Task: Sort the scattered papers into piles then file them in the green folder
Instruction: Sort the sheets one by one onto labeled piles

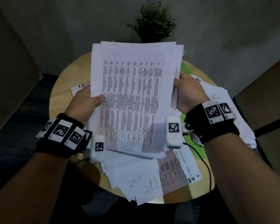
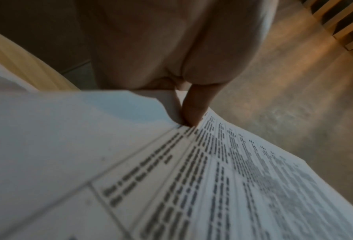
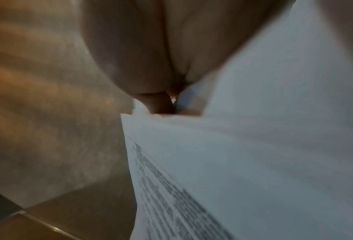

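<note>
Both forearms reach forward; left hand (image 1: 86,101) and right hand (image 1: 188,94) each grip the raised paper stack (image 1: 132,94) sides.

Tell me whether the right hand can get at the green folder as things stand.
Probably not yet. The right hand grips the held stack of papers together with the left hand, and the green folder lies mostly buried under loose sheets on the table.

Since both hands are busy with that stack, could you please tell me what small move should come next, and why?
Probably tap the stack of papers square on the round table. Its top edges are staggered, and the left hand and right hand already hold its two sides. The green folder lies partly under loose sheets.
</note>
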